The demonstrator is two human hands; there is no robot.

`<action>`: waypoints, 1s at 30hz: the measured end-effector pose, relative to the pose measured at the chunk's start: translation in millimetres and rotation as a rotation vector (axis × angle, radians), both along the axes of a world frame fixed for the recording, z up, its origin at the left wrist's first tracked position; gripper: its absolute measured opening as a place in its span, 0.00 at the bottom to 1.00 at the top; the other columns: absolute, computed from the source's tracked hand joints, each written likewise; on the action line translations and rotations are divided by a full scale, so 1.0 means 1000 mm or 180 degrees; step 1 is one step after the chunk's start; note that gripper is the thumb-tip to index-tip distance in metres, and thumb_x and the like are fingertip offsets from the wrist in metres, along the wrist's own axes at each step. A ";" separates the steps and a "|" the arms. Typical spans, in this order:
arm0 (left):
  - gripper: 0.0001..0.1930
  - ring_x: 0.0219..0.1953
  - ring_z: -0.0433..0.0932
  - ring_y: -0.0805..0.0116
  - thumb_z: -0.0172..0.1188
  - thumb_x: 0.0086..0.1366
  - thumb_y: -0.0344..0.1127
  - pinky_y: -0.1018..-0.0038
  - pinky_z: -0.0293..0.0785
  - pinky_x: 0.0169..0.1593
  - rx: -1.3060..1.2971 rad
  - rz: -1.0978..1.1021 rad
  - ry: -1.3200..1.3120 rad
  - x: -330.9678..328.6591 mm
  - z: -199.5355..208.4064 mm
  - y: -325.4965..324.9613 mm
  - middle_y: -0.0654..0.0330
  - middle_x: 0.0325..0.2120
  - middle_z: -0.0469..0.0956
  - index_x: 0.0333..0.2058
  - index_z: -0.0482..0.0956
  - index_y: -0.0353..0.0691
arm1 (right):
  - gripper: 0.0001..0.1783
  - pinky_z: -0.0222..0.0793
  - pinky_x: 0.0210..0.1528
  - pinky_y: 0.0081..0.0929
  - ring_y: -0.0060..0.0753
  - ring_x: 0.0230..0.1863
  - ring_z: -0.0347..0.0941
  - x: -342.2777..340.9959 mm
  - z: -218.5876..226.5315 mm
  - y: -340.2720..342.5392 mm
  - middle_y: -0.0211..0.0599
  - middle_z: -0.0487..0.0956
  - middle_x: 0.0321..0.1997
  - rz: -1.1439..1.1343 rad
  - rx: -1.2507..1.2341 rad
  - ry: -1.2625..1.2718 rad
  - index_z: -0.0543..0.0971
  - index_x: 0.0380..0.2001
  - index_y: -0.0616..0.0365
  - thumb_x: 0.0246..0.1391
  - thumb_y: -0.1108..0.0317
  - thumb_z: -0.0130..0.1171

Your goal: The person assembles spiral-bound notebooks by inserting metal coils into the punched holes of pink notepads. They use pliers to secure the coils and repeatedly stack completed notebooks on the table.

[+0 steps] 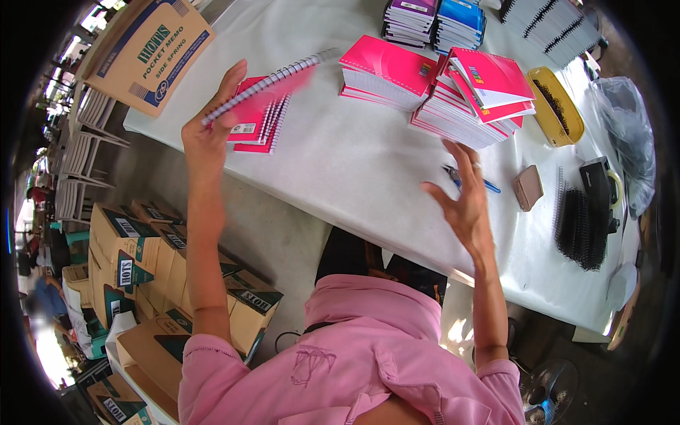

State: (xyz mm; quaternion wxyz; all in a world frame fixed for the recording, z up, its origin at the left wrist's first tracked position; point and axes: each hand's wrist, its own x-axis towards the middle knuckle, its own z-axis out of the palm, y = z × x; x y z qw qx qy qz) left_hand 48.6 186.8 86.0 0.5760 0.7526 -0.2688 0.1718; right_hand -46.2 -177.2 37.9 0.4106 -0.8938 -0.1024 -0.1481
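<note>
My left hand (202, 145) grips a pink spiral notebook (273, 92) by its coil edge, tilted up and blurred by motion. Below it, a small pile of pink spiral notebooks (263, 140) lies near the table's front edge. My right hand (464, 198) hovers with fingers apart and nothing in it, partly covering blue-handled pliers (491, 186). Just beyond that hand stand two stacks of pink-covered pads, one squared (389, 64) and one with its top pads askew (489, 81). Punched holes line their edges, and no coils show on them.
A cardboard box (152, 60) stands at the far left. Purple (409, 21) and blue notebooks (459, 25) are stacked at the back. Rightward are a yellow tray (575, 133) of black coils, a brown block (528, 188) and loose black coils (581, 230). Cartons (124, 248) fill the floor at left.
</note>
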 end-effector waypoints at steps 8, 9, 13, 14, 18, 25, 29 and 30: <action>0.53 0.71 0.54 0.49 0.57 0.49 0.75 0.49 0.53 0.71 -0.1395 -0.1122 0.0960 0.073 -0.020 0.040 0.59 0.70 0.57 0.69 0.61 0.51 | 0.21 0.78 0.46 0.30 0.29 0.48 0.79 0.104 0.053 0.161 0.33 0.82 0.48 0.1202 0.2363 0.0258 0.80 0.52 0.57 0.53 0.73 0.65; 0.53 0.71 0.55 0.52 0.57 0.49 0.76 0.51 0.52 0.71 -0.1309 -0.0782 0.1126 0.079 -0.014 0.049 0.60 0.70 0.58 0.69 0.61 0.51 | 0.19 0.79 0.43 0.28 0.27 0.45 0.80 0.117 0.050 0.180 0.31 0.84 0.45 0.1090 0.2552 -0.0086 0.81 0.50 0.57 0.53 0.75 0.64; 0.39 0.64 0.68 0.65 0.51 0.69 0.64 0.66 0.57 0.69 -0.0587 0.0081 0.1812 0.103 -0.032 0.097 0.56 0.63 0.68 0.68 0.62 0.43 | 0.17 0.70 0.58 0.40 0.32 0.50 0.77 0.154 0.009 0.216 0.32 0.83 0.46 0.1147 0.0093 -0.2125 0.83 0.44 0.53 0.49 0.77 0.60; 0.33 0.63 0.69 0.69 0.53 0.71 0.56 0.71 0.58 0.68 0.0290 0.0477 0.2155 0.101 -0.039 0.092 0.57 0.60 0.73 0.67 0.64 0.42 | 0.17 0.66 0.62 0.44 0.34 0.53 0.75 0.157 -0.007 0.213 0.33 0.82 0.47 0.1331 -0.0743 -0.2018 0.83 0.43 0.52 0.48 0.76 0.59; 0.30 0.68 0.64 0.61 0.57 0.70 0.50 0.64 0.57 0.69 0.1143 0.0551 0.1899 0.092 -0.065 0.097 0.57 0.64 0.69 0.66 0.67 0.44 | 0.18 0.47 0.72 0.56 0.39 0.63 0.68 0.150 -0.038 0.178 0.37 0.80 0.52 0.0921 -0.1207 -0.2084 0.81 0.45 0.51 0.48 0.73 0.58; 0.28 0.73 0.53 0.50 0.58 0.70 0.46 0.49 0.49 0.71 0.1718 0.1427 -0.0332 0.069 -0.059 0.005 0.54 0.69 0.61 0.65 0.68 0.48 | 0.25 0.63 0.65 0.48 0.47 0.64 0.70 0.141 -0.011 0.059 0.49 0.76 0.60 -0.0504 -0.2133 -0.1678 0.77 0.53 0.61 0.48 0.78 0.57; 0.35 0.72 0.56 0.58 0.57 0.71 0.51 0.64 0.48 0.72 -0.0106 -0.0194 0.1949 0.018 -0.050 -0.080 0.51 0.69 0.60 0.68 0.61 0.36 | 0.27 0.71 0.59 0.42 0.45 0.57 0.76 0.126 0.005 0.059 0.47 0.79 0.55 -0.0214 -0.1950 -0.1648 0.76 0.54 0.64 0.46 0.79 0.59; 0.42 0.72 0.55 0.56 0.61 0.67 0.53 0.65 0.51 0.71 -0.0664 -0.0592 0.2030 0.011 -0.052 -0.091 0.47 0.69 0.57 0.69 0.54 0.35 | 0.26 0.72 0.56 0.40 0.46 0.55 0.77 0.116 0.012 0.063 0.46 0.81 0.52 -0.0271 -0.1643 -0.1392 0.77 0.54 0.62 0.48 0.78 0.59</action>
